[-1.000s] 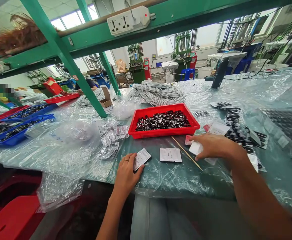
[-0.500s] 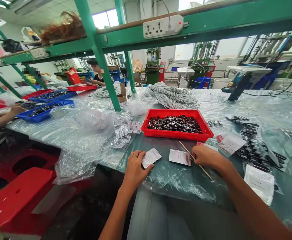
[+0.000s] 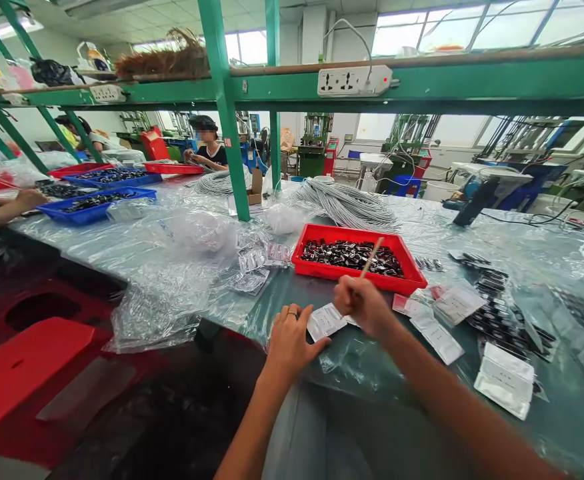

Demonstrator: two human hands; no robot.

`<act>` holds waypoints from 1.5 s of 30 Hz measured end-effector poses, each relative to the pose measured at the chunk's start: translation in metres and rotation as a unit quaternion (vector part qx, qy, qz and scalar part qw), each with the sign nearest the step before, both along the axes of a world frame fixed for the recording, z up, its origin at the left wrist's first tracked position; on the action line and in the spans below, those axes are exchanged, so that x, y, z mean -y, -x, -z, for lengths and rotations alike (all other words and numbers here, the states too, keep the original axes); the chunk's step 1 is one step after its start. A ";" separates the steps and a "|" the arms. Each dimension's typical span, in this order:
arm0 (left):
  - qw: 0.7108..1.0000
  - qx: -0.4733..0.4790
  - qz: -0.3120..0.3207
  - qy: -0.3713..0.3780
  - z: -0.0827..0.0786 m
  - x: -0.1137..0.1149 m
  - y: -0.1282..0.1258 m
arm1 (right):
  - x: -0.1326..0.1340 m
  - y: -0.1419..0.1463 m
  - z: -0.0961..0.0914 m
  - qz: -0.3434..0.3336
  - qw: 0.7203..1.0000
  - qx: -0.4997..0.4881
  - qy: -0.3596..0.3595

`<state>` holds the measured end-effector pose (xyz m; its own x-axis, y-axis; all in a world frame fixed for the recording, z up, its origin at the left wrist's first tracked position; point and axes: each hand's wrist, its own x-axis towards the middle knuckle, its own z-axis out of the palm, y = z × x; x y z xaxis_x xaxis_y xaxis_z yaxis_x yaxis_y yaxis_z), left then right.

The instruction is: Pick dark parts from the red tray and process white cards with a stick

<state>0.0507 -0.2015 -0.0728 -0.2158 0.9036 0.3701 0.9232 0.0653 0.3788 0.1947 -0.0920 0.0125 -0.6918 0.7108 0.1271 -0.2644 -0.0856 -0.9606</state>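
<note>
My left hand [image 3: 292,340] rests on the table edge, its fingers closed on a small white packet [image 3: 325,321]. My right hand [image 3: 362,303] is closed around a thin wooden stick [image 3: 371,257] that points up and away over the red tray [image 3: 402,280]. The tray holds several small dark parts [image 3: 352,257]. More white packets [image 3: 439,337] lie to the right of my right hand.
A green post [image 3: 227,127] stands behind clear plastic bags [image 3: 192,267]. Grey cable bundles [image 3: 347,203] lie beyond the tray. Blue trays [image 3: 92,203] and another person's hand [image 3: 27,199] are at far left; a person sits across. Red stools [image 3: 27,360] stand below left.
My right hand picked the wooden stick up off the table and moved left toward my left hand. The camera view swung to the left and up.
</note>
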 end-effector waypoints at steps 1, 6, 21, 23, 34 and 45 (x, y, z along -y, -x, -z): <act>1.000 0.000 -0.009 0.001 0.000 -0.002 -0.002 | 0.006 0.020 0.006 0.004 0.999 -0.022 0.030; 0.999 0.008 -0.034 -0.008 0.007 -0.004 -0.005 | 0.014 0.074 0.032 0.022 0.994 -0.054 0.096; 0.999 0.030 -0.029 0.030 0.000 -0.003 -0.006 | 0.025 0.056 0.052 0.011 0.994 0.000 0.106; 0.999 0.029 -0.023 0.034 -0.001 -0.003 -0.006 | 0.024 0.044 0.047 -0.037 0.993 0.026 0.110; 0.999 0.002 -0.016 0.039 -0.005 -0.010 -0.011 | -0.015 0.062 0.042 0.099 0.991 -0.034 0.085; 0.998 0.034 0.022 0.057 -0.006 -0.011 -0.006 | 0.001 0.068 0.057 0.118 0.989 -0.032 0.081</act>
<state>0.0567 -0.1904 -0.0671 -0.1952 0.9481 0.2508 0.8988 0.0706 0.4325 0.1265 -0.0930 -0.0445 -0.4980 0.8664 0.0363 -0.3551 -0.1656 -0.9200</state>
